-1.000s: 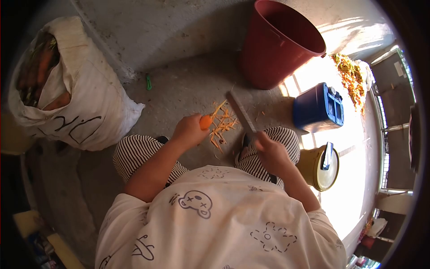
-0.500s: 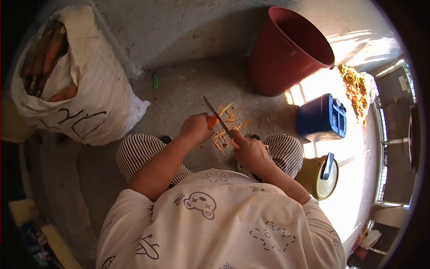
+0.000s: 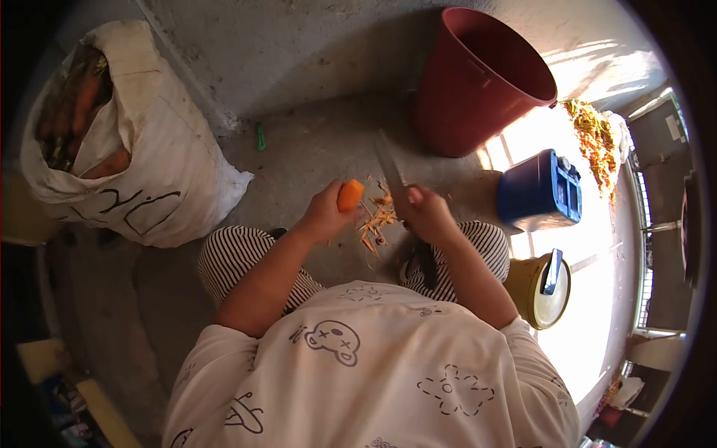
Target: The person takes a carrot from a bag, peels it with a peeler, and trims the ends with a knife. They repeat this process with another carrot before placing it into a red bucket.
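One stretch of grey concrete floor (image 3: 299, 142) bore a bulging white woven sack (image 3: 179, 157) and a deep-red plastic bucket (image 3: 459, 97). With the hands apart, the right hand (image 3: 429, 216) closed around a long, grey metal knife (image 3: 391, 168), blade clear of the smooth orange carrot (image 3: 349, 196) clamped in the curled left hand (image 3: 325, 216). Thin orange peelings (image 3: 381, 215) lay scattered on the floor, near both hands.

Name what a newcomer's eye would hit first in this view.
Probably the bright orange carrot in the left hand, near the middle, with the knife in the right hand beside it and orange peelings on the floor below. Next, likely the big dark-red bucket by the wall and the white sack of carrots at upper left.
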Demonstrator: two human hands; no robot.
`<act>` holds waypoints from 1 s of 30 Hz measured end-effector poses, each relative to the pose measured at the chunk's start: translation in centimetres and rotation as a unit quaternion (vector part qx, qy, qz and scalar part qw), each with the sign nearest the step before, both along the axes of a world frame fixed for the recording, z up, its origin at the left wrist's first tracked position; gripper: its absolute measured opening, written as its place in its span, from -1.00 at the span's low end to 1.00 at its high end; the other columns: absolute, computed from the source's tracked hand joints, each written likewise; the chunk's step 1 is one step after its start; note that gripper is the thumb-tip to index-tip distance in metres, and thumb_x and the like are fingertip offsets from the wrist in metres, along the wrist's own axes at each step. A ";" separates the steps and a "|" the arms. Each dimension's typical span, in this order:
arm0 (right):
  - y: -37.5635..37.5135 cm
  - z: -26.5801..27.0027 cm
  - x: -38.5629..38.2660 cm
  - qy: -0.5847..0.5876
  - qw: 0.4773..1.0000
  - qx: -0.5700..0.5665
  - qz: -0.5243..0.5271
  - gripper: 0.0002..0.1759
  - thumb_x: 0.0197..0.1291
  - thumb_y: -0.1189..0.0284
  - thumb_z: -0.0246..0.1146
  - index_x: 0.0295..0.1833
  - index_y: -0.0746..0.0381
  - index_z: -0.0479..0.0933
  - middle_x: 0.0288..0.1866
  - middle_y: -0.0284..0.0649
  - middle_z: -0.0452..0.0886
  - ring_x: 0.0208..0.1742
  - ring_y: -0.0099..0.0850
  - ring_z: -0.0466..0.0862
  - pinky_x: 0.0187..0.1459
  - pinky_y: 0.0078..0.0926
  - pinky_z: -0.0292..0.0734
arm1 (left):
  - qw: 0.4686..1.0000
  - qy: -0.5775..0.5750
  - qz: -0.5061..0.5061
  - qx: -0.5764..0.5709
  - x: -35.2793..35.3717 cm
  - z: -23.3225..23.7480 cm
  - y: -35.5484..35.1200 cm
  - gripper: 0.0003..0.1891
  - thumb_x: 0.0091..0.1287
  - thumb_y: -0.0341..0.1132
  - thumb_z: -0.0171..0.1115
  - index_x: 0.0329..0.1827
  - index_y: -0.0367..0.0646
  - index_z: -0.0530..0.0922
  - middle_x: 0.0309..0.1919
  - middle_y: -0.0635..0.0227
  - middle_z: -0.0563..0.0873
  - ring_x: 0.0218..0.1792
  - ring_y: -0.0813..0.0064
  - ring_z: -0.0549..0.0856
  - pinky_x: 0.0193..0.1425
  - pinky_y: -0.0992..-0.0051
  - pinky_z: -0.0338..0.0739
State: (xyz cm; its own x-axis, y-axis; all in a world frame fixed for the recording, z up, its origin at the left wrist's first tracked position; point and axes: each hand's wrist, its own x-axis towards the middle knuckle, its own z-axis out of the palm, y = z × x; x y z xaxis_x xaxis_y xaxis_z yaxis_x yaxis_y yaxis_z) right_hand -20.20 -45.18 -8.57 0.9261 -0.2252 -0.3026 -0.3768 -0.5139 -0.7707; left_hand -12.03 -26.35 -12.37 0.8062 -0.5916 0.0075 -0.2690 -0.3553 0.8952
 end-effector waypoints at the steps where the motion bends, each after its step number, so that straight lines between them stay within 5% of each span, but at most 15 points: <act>1: -0.4 2.6 -0.4 0.042 0.990 0.130 -0.046 -0.85 0.04 0.51 0.07 -0.24 0.33 0.39 -0.53 -0.26 0.46 -0.50 -0.37 0.54 -0.41 -0.44 0.45 | 0.987 0.149 0.020 -0.055 0.4 0.5 0.2 -0.65 0.07 -0.20 0.22 -0.15 -0.19 0.42 -0.36 0.28 0.55 -0.34 0.32 0.59 -0.26 0.35 0.46; 3: -1.0 3.5 -1.5 0.047 0.981 0.179 -0.066 -0.82 0.02 0.52 0.11 -0.23 0.34 0.39 -0.49 -0.28 0.44 -0.44 -0.48 0.48 -0.36 -0.53 0.42 | 0.884 0.435 0.054 -0.162 1.0 1.3 0.2 -0.69 0.13 -0.16 0.17 -0.16 -0.14 0.42 -0.37 0.33 0.52 -0.35 0.41 0.57 -0.31 0.36 0.45; 6: -1.3 3.6 -3.0 -0.040 0.994 0.102 -0.027 -0.78 0.01 0.53 0.13 -0.18 0.36 0.38 -0.44 -0.27 0.45 -0.37 -0.54 0.44 -0.31 -0.62 0.38 | 0.800 0.566 0.080 -0.182 2.2 0.2 0.2 -0.68 0.18 -0.12 0.12 -0.11 -0.10 0.38 -0.34 0.33 0.51 -0.34 0.47 0.53 -0.32 0.39 0.42; 12: -5.9 4.1 -8.4 -0.046 0.996 -0.073 -0.031 -0.76 0.01 0.54 0.14 -0.17 0.37 0.39 -0.44 -0.26 0.45 -0.40 -0.51 0.45 -0.31 -0.64 0.39 | 0.766 0.563 0.167 -0.263 1.7 -1.2 -0.1 -0.63 0.16 -0.06 0.14 -0.14 -0.13 0.36 -0.32 0.34 0.50 -0.35 0.49 0.48 -0.30 0.45 0.42; 15: -7.7 4.8 -11.7 0.141 0.974 0.064 -0.167 -0.78 0.01 0.57 0.11 -0.17 0.36 0.39 -0.42 -0.24 0.45 -0.40 -0.49 0.49 -0.37 -0.60 0.47 | 0.781 0.545 0.197 -0.231 1.6 -1.0 0.4 -0.62 0.13 -0.05 0.18 -0.16 -0.12 0.37 -0.30 0.34 0.50 -0.33 0.49 0.50 -0.30 0.47 0.43; 19: -9.2 0.8 -15.1 0.007 0.936 0.241 -0.257 -0.72 0.05 0.64 0.02 -0.07 0.33 0.30 -0.38 -0.17 0.45 -0.45 -0.37 0.56 -0.46 -0.49 0.56 | 0.775 0.547 0.133 -0.289 1.3 -1.2 0.8 -0.57 0.05 -0.06 0.27 -0.15 -0.13 0.39 -0.31 0.34 0.53 -0.32 0.50 0.55 -0.32 0.57 0.48; 22: -6.0 3.9 -12.7 -0.072 0.820 0.466 -0.325 -0.71 0.06 0.64 0.04 -0.05 0.31 0.26 -0.36 -0.15 0.47 -0.49 -0.34 0.57 -0.48 -0.48 0.57 | 0.780 0.517 0.092 -0.339 0.2 -0.2 0.0 -0.56 0.01 -0.02 0.28 -0.19 -0.13 0.41 -0.34 0.34 0.56 -0.36 0.52 0.58 -0.41 0.67 0.51; 25: -7.6 1.7 -10.5 -0.037 0.840 0.502 -0.202 -0.58 0.07 0.59 0.07 0.07 0.24 0.17 -0.40 -0.17 0.46 -0.42 -0.31 0.55 -0.42 -0.30 0.54 | 0.747 0.565 0.133 -0.325 -0.4 0.3 -0.5 -0.53 -0.01 0.04 0.26 -0.20 -0.13 0.44 -0.36 0.34 0.57 -0.38 0.54 0.60 -0.44 0.68 0.52; 28: -6.2 0.2 -7.9 -0.022 0.834 0.524 -0.169 -0.65 0.03 0.62 0.12 -0.05 0.23 0.23 -0.40 -0.14 0.47 -0.47 -0.33 0.55 -0.54 -0.31 0.56 | 0.723 0.589 0.138 -0.334 -1.2 1.1 -0.5 -0.49 -0.02 0.06 0.24 -0.17 -0.16 0.44 -0.35 0.33 0.57 -0.39 0.56 0.60 -0.44 0.71 0.52; 30: -4.7 0.1 -7.1 -0.008 0.782 0.598 -0.174 -0.68 -0.01 0.64 0.16 -0.16 0.20 0.23 -0.40 -0.10 0.48 -0.51 -0.34 0.55 -0.61 -0.31 0.56 | 0.704 0.607 0.085 -0.358 -1.3 0.5 0.1 -0.46 -0.02 0.07 0.24 -0.14 -0.17 0.43 -0.33 0.31 0.57 -0.38 0.57 0.60 -0.43 0.71 0.52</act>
